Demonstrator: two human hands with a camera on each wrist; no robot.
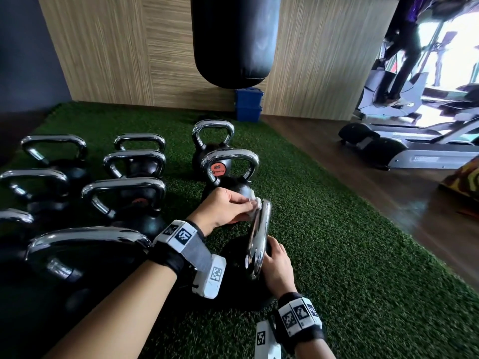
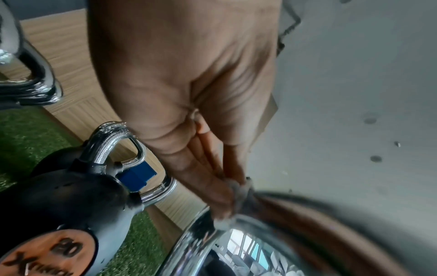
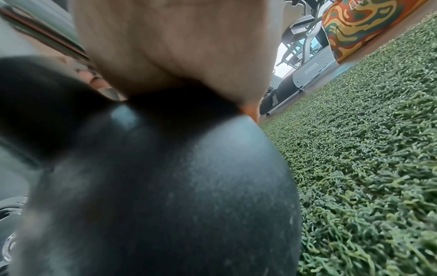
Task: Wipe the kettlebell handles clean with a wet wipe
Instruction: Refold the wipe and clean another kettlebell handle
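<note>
The nearest kettlebell point(image 1: 233, 270) is black and stands on green turf, its chrome handle point(image 1: 259, 234) turned edge-on to me. My left hand point(image 1: 248, 208) pinches a white wet wipe point(image 1: 256, 202) and holds it against the far top of that handle. In the left wrist view the fingers point(image 2: 212, 188) press the wipe point(image 2: 238, 192) onto the chrome handle point(image 2: 208, 240). My right hand point(image 1: 269, 252) grips the kettlebell at the near foot of the handle. In the right wrist view the palm point(image 3: 177, 46) sits just above the black body point(image 3: 165, 186), and the fingers are hidden.
Several more chrome-handled kettlebells stand to the left and behind, one marked 20 point(image 1: 229, 172). A black punching bag point(image 1: 233, 40) hangs over a blue box point(image 1: 248, 104). Green turf point(image 1: 350, 242) lies open to the right, with treadmills point(image 1: 414, 141) and another person beyond.
</note>
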